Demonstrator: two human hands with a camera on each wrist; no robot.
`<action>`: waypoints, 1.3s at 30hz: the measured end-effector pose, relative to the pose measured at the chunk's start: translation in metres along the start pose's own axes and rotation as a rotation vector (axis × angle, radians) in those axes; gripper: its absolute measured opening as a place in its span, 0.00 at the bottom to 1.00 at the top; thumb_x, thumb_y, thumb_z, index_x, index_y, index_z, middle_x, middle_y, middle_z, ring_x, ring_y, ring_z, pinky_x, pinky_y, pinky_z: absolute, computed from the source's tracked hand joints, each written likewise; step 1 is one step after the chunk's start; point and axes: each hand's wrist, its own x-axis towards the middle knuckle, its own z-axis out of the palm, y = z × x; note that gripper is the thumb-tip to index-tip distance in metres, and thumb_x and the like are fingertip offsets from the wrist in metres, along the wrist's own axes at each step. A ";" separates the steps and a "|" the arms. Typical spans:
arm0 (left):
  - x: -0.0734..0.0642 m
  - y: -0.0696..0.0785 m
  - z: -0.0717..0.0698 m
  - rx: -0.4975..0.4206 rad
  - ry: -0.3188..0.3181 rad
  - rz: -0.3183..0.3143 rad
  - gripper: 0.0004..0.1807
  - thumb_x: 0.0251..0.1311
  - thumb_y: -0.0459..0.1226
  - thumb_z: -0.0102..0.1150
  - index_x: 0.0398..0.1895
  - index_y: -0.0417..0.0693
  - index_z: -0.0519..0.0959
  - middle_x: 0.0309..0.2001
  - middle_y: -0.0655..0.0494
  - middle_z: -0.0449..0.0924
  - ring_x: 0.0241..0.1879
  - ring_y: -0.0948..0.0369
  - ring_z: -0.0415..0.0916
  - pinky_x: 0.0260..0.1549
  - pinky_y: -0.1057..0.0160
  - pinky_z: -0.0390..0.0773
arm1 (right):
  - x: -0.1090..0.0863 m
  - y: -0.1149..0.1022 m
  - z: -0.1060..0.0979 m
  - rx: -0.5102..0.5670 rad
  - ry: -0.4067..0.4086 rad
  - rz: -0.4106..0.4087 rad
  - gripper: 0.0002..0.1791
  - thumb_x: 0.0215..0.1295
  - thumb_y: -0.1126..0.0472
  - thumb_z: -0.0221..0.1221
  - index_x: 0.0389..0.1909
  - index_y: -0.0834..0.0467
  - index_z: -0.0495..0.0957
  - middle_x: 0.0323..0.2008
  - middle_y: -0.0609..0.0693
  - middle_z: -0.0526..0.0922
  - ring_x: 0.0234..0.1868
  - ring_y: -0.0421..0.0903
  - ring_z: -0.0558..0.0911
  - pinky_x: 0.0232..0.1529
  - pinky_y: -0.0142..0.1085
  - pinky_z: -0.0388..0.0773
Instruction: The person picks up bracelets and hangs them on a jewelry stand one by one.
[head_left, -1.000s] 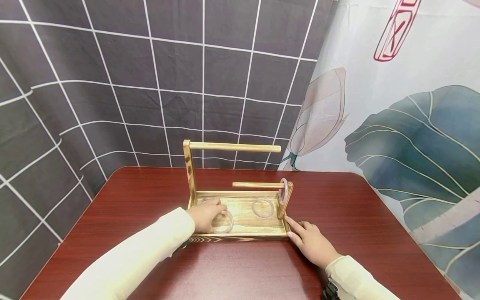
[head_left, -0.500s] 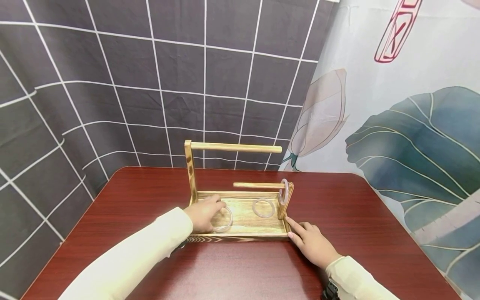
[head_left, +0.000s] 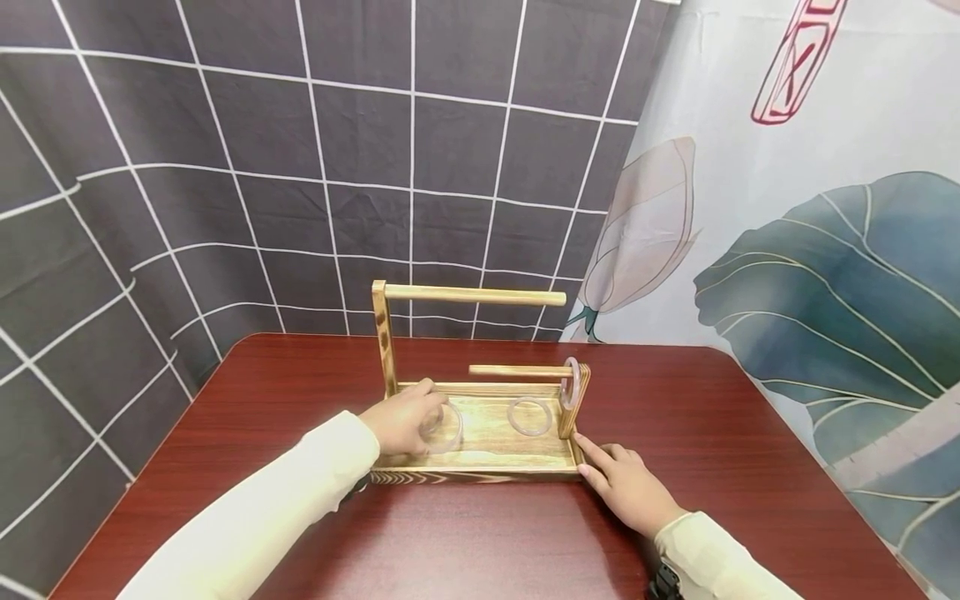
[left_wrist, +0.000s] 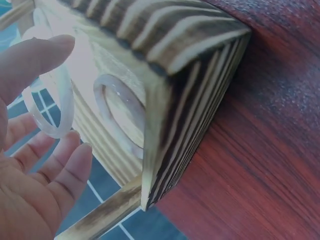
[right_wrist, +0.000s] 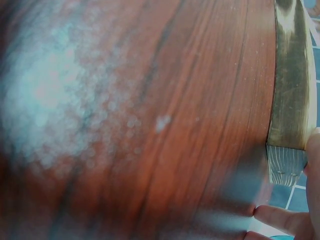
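My left hand (head_left: 405, 421) is over the left half of a wooden tray stand (head_left: 491, 437). Between thumb and fingers it holds a pale translucent bangle (left_wrist: 66, 107), tilted up off the tray floor. Another bangle (left_wrist: 109, 125) lies in the tray's corner, hidden behind the hand in the head view. A bangle (head_left: 531, 432) lies flat toward the tray's right end. One more bangle (head_left: 576, 385) hangs on the short lower rod (head_left: 517, 370), against its post. With extended fingers, my right hand (head_left: 622, 487) touches the tray's right end.
The stand's longer upper rod (head_left: 476, 294) extends rightward from a tall left post (head_left: 384, 342), its right end free. Under everything is a reddish-brown table (head_left: 480, 542). A grey gridded cloth (head_left: 360, 133) and a flower-printed cloth (head_left: 697, 233) hang behind.
My left hand has shifted slightly left, and the bangle in its fingers has tipped up from lying flatter. The right hand keeps its place on the tray's end.
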 end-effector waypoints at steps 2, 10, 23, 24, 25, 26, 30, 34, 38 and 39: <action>0.001 0.000 0.000 -0.005 0.017 0.017 0.42 0.31 0.34 0.76 0.59 0.40 0.72 0.44 0.53 0.67 0.41 0.59 0.72 0.47 0.58 0.78 | 0.000 0.000 0.000 -0.001 0.003 -0.001 0.27 0.71 0.47 0.51 0.68 0.48 0.68 0.52 0.61 0.75 0.55 0.63 0.73 0.52 0.58 0.72; 0.003 -0.003 0.001 0.007 0.074 0.055 0.44 0.39 0.45 0.77 0.61 0.37 0.70 0.45 0.50 0.68 0.40 0.59 0.71 0.46 0.58 0.79 | 0.000 0.002 -0.002 -0.003 0.010 -0.006 0.27 0.71 0.47 0.51 0.68 0.48 0.68 0.51 0.61 0.76 0.54 0.64 0.73 0.52 0.58 0.72; 0.000 0.002 -0.008 -0.072 0.103 -0.031 0.44 0.35 0.35 0.73 0.63 0.37 0.68 0.49 0.49 0.66 0.46 0.56 0.70 0.48 0.57 0.77 | -0.002 0.000 -0.004 0.000 0.020 -0.025 0.26 0.71 0.49 0.52 0.68 0.49 0.68 0.50 0.61 0.76 0.53 0.65 0.74 0.51 0.58 0.73; -0.001 0.001 -0.008 -0.077 0.108 -0.034 0.44 0.35 0.34 0.72 0.64 0.37 0.68 0.49 0.49 0.66 0.46 0.56 0.70 0.48 0.58 0.77 | -0.002 0.000 -0.003 0.000 0.022 -0.026 0.26 0.71 0.49 0.52 0.68 0.49 0.68 0.50 0.61 0.76 0.53 0.65 0.74 0.51 0.58 0.73; -0.001 0.001 -0.008 -0.076 0.113 -0.034 0.44 0.35 0.34 0.72 0.64 0.37 0.68 0.50 0.49 0.66 0.46 0.57 0.70 0.48 0.58 0.77 | -0.002 0.000 -0.003 -0.002 0.024 -0.029 0.26 0.71 0.49 0.52 0.68 0.49 0.68 0.50 0.62 0.76 0.53 0.65 0.74 0.51 0.58 0.73; -0.001 0.000 -0.008 -0.073 0.119 -0.033 0.44 0.36 0.34 0.71 0.64 0.37 0.68 0.50 0.48 0.66 0.46 0.57 0.70 0.47 0.59 0.78 | -0.002 0.000 -0.003 -0.002 0.025 -0.029 0.26 0.71 0.49 0.52 0.68 0.50 0.68 0.50 0.62 0.76 0.53 0.65 0.74 0.51 0.58 0.73; -0.003 -0.002 -0.008 -0.065 0.159 -0.027 0.42 0.35 0.33 0.71 0.62 0.38 0.69 0.50 0.47 0.66 0.45 0.57 0.70 0.43 0.62 0.79 | -0.001 0.001 0.000 -0.001 0.029 -0.031 0.26 0.71 0.50 0.52 0.68 0.50 0.68 0.50 0.62 0.76 0.53 0.65 0.74 0.51 0.58 0.72; -0.005 0.000 -0.009 -0.065 0.203 -0.018 0.41 0.35 0.32 0.71 0.60 0.39 0.70 0.49 0.47 0.67 0.43 0.57 0.69 0.41 0.63 0.78 | -0.001 0.001 0.001 0.003 0.034 -0.033 0.26 0.71 0.50 0.52 0.68 0.50 0.68 0.50 0.62 0.76 0.53 0.65 0.74 0.51 0.59 0.72; -0.009 0.002 -0.012 -0.084 0.225 -0.029 0.40 0.35 0.33 0.72 0.59 0.39 0.70 0.49 0.46 0.67 0.41 0.58 0.70 0.39 0.64 0.79 | -0.001 0.000 0.001 0.002 0.030 -0.032 0.26 0.71 0.49 0.52 0.68 0.50 0.68 0.50 0.62 0.76 0.53 0.65 0.74 0.51 0.58 0.72; -0.009 0.001 -0.012 -0.091 0.227 -0.038 0.40 0.36 0.33 0.72 0.59 0.39 0.70 0.49 0.46 0.67 0.41 0.59 0.70 0.39 0.64 0.79 | -0.001 0.000 0.001 0.003 0.027 -0.029 0.26 0.71 0.49 0.52 0.68 0.50 0.68 0.50 0.62 0.76 0.54 0.65 0.74 0.52 0.58 0.72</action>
